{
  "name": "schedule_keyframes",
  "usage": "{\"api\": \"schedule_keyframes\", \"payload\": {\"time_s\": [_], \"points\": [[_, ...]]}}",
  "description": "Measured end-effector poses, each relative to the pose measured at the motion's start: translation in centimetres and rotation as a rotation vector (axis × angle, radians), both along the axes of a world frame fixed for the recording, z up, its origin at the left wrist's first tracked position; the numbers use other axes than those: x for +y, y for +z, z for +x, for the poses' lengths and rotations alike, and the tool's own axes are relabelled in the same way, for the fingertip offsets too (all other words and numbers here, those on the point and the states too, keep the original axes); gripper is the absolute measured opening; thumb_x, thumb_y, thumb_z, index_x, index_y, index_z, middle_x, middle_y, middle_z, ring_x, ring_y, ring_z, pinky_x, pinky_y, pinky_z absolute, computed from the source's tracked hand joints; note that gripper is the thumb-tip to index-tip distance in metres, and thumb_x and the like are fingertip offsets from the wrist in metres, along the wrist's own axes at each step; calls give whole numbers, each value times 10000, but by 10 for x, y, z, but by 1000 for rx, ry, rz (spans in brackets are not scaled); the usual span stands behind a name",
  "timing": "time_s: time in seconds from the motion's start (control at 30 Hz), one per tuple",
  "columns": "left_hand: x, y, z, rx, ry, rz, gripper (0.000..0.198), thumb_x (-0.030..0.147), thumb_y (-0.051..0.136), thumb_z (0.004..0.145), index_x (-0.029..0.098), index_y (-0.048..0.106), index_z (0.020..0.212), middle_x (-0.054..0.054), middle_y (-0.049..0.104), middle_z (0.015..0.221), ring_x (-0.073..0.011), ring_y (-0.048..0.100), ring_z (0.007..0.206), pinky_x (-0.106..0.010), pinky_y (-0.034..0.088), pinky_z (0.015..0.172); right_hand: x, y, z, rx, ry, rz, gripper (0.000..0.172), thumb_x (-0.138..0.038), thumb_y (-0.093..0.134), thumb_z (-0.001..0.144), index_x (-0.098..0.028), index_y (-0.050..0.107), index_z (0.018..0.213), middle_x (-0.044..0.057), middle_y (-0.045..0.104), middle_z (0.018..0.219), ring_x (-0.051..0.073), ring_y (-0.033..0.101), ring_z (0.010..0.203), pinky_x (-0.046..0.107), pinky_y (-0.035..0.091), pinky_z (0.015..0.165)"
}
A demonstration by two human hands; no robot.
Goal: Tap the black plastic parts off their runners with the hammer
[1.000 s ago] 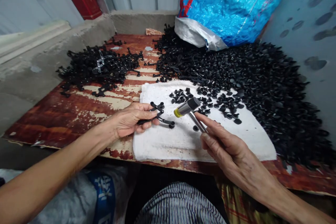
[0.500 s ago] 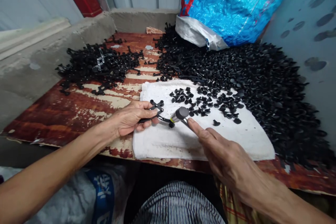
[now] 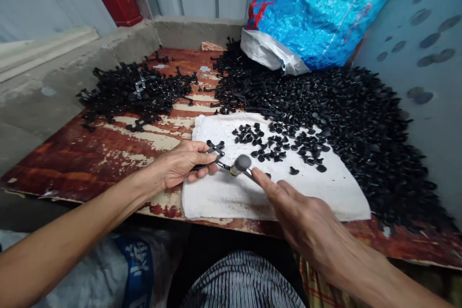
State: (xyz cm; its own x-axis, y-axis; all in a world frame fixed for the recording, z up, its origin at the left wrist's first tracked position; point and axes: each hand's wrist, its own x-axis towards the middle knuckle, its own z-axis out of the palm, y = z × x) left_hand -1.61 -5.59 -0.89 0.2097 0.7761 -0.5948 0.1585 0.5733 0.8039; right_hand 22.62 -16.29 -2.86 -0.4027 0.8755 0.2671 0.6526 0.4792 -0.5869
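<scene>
On the white cloth point(image 3: 224, 197), left hand point(image 3: 180, 163) pinches the black cross piece point(image 3: 215, 147); right hand point(image 3: 299, 214) grips the small hammer point(image 3: 241, 163), striking it. I think the piece must lie flat.

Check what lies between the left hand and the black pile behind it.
In the head view, only worn red board lies between the left hand and the pile, apart from a few stray pieces at the pile's near edge.
</scene>
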Motion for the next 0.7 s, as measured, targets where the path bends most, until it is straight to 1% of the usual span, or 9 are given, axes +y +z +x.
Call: {"api": "schedule_keyframes", "payload": {"time_s": [0.07,0.13,0.2,0.27,0.33,0.4,0.47,0.63,0.7], "points": [[1,2,-4,14,-28,35,177,158,685,779,140,540,678,-43,642,587,-37,395,359,-128,208,304,5,3,-2,15,4,-9,567,-109,405,929,-255,417,1477,63,698,920,181,670,703,322,593,682],[3,7,-6,45,-117,129,185,229,717,751,152,557,700,-35,655,618,-36,369,367,-142,185,322,14,12,-5,84,-75,18,474,-161,433,946,-201,468,1417,74,701,926,186,665,742,311,577,687],[4,15,-4,105,-324,272,157,266,715,736,157,604,711,-10,642,600,-47,373,396,-158,207,354,27,26,-8,155,-168,55,371,-224,500,931,-183,549,1296,47,664,835,166,603,649,288,541,609],[3,26,6,142,-624,380,114,253,677,737,158,640,684,13,600,549,-68,413,449,-168,270,406,39,37,-10,212,-196,9,251,-286,597,873,-186,614,1103,-6,566,711,133,492,551,255,463,505],[0,36,20,151,-880,419,121,216,621,739,163,624,630,30,543,511,-83,428,483,-179,306,448,47,42,-11,291,-141,-161,208,-329,676,801,-193,608,943,-45,480,642,114,425,524,229,382,445],[-3,41,33,165,-1020,440,140,199,587,741,169,583,605,40,503,511,-85,410,482,-190,296,449,48,40,-12,387,-59,-340,194,-323,704,762,-200,559,801,-58,454,627,103,423,539,212,359,447],[-6,39,39,208,-1002,487,157,238,604,750,174,561,614,44,488,526,-87,393,479,-201,274,440,41,33,-11,504,-51,-455,233,-311,691,772,-209,489,717,-72,436,611,82,407,505,198,348,435],[-15,14,33,234,-513,503,361,517,632,799,186,580,934,15,578,695,-113,453,559,-223,320,493,16,19,-3,896,-333,-622,317,-435,688,809,-246,434,817,-149,350,506,38,246,320,163,279,302],[-24,7,37,204,-473,492,373,534,593,826,182,567,948,9,574,715,-116,466,585,-230,337,525,10,15,-2,1038,-400,-611,373,-453,729,775,-249,421,822,-146,389,527,34,274,333,148,307,298]]}}
